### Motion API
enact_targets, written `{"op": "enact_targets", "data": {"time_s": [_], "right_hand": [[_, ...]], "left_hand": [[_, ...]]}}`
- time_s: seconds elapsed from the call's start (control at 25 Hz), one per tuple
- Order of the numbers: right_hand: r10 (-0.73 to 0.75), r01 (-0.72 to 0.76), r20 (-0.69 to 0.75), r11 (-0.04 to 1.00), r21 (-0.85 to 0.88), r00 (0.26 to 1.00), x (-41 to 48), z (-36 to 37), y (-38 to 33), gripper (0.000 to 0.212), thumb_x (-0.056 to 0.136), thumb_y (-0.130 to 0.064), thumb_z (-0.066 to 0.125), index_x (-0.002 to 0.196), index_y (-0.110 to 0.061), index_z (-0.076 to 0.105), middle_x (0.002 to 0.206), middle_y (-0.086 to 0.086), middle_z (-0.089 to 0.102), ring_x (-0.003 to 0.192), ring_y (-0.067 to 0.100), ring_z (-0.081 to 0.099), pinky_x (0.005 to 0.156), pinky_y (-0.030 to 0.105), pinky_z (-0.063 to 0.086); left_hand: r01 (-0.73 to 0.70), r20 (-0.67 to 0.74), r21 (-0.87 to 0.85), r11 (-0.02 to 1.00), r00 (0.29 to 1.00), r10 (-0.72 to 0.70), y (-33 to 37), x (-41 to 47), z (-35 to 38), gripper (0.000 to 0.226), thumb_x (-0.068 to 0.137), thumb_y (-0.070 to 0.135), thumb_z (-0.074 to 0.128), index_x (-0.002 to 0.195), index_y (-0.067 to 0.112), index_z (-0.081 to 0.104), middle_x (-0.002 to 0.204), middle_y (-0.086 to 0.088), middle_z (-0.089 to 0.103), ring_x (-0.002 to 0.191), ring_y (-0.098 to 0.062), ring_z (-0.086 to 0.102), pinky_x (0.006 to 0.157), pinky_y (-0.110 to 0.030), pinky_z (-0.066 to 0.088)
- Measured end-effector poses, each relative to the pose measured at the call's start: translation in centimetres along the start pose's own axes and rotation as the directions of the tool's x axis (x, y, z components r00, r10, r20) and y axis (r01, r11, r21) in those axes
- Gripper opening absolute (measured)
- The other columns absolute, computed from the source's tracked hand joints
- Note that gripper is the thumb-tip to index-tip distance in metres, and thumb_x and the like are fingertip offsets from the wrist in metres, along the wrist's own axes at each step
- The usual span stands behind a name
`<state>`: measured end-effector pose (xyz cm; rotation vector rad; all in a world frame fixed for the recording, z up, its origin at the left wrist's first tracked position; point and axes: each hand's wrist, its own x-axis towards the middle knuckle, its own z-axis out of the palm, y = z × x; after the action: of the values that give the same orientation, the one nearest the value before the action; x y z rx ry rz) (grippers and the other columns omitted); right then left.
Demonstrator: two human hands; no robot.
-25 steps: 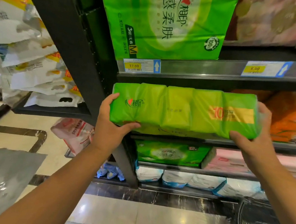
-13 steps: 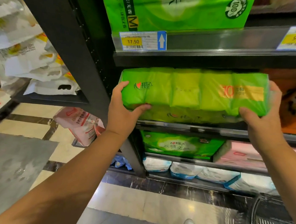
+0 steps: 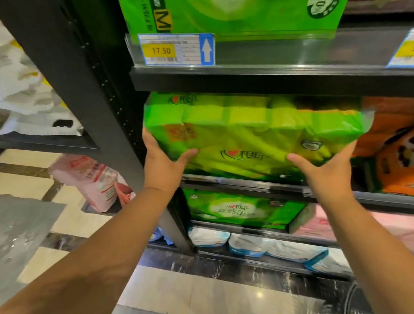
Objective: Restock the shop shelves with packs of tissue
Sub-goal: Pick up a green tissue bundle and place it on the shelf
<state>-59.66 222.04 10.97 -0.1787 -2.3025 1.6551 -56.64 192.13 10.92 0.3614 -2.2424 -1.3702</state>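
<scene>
Gripping the bright green plastic-wrapped multipack of tissue [image 3: 251, 133] by its two ends, the left hand [image 3: 163, 160] and right hand [image 3: 326, 171] each clasp a lower corner. Both thumbs press on the printed front face and the fingers wrap up along the ends. The multipack sits tilted between the hands, its upper part inside the opening beneath the black metal shelf [image 3: 279, 87] and its lower edge just above the grey shelf rail [image 3: 248, 184] that runs past both wrists. Just right of the right hand lies an orange pack with a panda face [image 3: 402, 155]. Above the left hand, a blue-and-yellow price label reading 17.50 [image 3: 175, 49] hangs on the upper shelf's front strip. Below the grip, a smaller green tissue pack [image 3: 241, 209] stands on the next shelf down.
</scene>
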Motion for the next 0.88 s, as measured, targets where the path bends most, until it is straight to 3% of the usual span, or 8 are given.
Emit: {"op": "enact_targets", "data": {"time_s": [0.16, 0.24, 0.32, 0.48, 0.56, 0.68, 0.8, 0.88], "right_hand": [[0.015, -0.011, 0.053, 0.997, -0.082, 0.998, 1.0, 1.0, 1.4, 0.121, 0.069, -0.024, 0.086, 0.153, -0.013, 0.001, 0.142, -0.009, 0.031, 0.127, 0.002, 0.028, 0.103, 0.012, 0.024], [0.004, 0.008, 0.079, 0.989, -0.15, 0.997, 1.7, 1.5, 2.6, 0.116, 0.068, -0.022, 0.087, 0.152, -0.014, 0.007, 0.152, 0.0, 0.03, 0.136, 0.01, 0.029, 0.114, 0.027, 0.026], [-0.023, 0.037, 0.071, 0.979, -0.202, 0.997, 2.6, 2.0, 3.5, 0.102, 0.065, -0.021, 0.089, 0.143, -0.011, 0.024, 0.144, 0.01, 0.038, 0.134, 0.023, 0.037, 0.113, 0.038, 0.033], [-0.022, 0.026, 0.018, 0.962, -0.272, 1.0, 3.0, 3.3, 4.7, 0.1, 0.065, -0.022, 0.089, 0.14, -0.01, 0.023, 0.143, 0.011, 0.04, 0.128, 0.027, 0.042, 0.103, 0.033, 0.038], [-0.042, 0.037, -0.01, 0.957, -0.289, 0.999, 3.1, 3.8, 5.1, 0.095, 0.066, -0.022, 0.088, 0.136, -0.007, 0.026, 0.141, 0.013, 0.042, 0.126, 0.029, 0.044, 0.102, 0.033, 0.038], [-0.07, 0.056, -0.034, 0.947, -0.315, 0.997, 4.0, 5.1, 5.3, 0.081, 0.066, -0.028, 0.088, 0.122, -0.003, 0.035, 0.13, 0.019, 0.048, 0.12, 0.036, 0.048, 0.1, 0.041, 0.041], [-0.031, -0.004, -0.076, 0.906, -0.422, 0.997, 4.9, 6.9, 5.1, 0.079, 0.07, -0.037, 0.083, 0.119, 0.01, 0.041, 0.124, 0.028, 0.05, 0.12, 0.04, 0.047, 0.1, 0.044, 0.038], [0.009, -0.054, -0.093, 0.864, -0.5, 0.996, 5.5, 7.7, 4.7, 0.078, 0.072, -0.046, 0.079, 0.111, 0.015, 0.049, 0.116, 0.032, 0.054, 0.113, 0.043, 0.051, 0.096, 0.047, 0.041]], "left_hand": [[0.038, 0.018, 0.074, 0.996, 0.999, -0.04, -1.2, 0.6, 1.9, 0.114, 0.078, 0.028, 0.078, 0.152, 0.021, -0.008, 0.145, -0.009, 0.042, 0.128, -0.022, 0.045, 0.097, -0.023, 0.034], [0.065, 0.019, 0.09, 0.994, 0.998, -0.067, -1.1, 1.4, 2.9, 0.114, 0.077, 0.026, 0.079, 0.152, 0.026, -0.007, 0.148, -0.004, 0.039, 0.132, -0.022, 0.041, 0.1, -0.025, 0.032], [0.081, 0.005, 0.096, 0.992, 0.997, -0.082, -1.3, 2.2, 3.6, 0.117, 0.075, 0.026, 0.081, 0.151, 0.03, -0.008, 0.152, 0.001, 0.033, 0.135, -0.021, 0.038, 0.104, -0.028, 0.03], [0.107, 0.02, 0.17, 0.98, 0.993, -0.113, -2.9, 1.4, 4.8, 0.13, 0.068, 0.022, 0.086, 0.151, 0.026, -0.015, 0.16, 0.002, 0.012, 0.141, -0.016, 0.026, 0.106, -0.021, 0.021], [0.119, 0.027, 0.249, 0.961, 0.991, -0.13, -3.5, 0.9, 5.3, 0.131, 0.071, 0.024, 0.084, 0.149, 0.024, -0.02, 0.161, -0.001, 0.006, 0.14, -0.024, 0.03, 0.108, -0.03, 0.026], [0.045, 0.02, 0.374, 0.926, 0.998, -0.057, -3.9, 2.2, 5.6, 0.128, 0.073, 0.029, 0.082, 0.149, 0.016, -0.02, 0.16, -0.011, 0.006, 0.129, -0.039, 0.042, 0.102, -0.044, 0.038], [0.027, -0.009, 0.504, 0.863, 1.0, -0.026, -3.7, 3.4, 6.3, 0.125, 0.074, 0.037, 0.08, 0.15, 0.009, -0.016, 0.155, -0.021, 0.013, 0.118, -0.043, 0.05, 0.097, -0.045, 0.042], [-0.033, -0.032, 0.642, 0.766, 0.997, 0.07, -4.0, 2.9, 7.1, 0.121, 0.072, 0.04, 0.08, 0.151, 0.008, -0.005, 0.152, -0.027, 0.016, 0.122, -0.043, 0.045, 0.101, -0.045, 0.04]]}}
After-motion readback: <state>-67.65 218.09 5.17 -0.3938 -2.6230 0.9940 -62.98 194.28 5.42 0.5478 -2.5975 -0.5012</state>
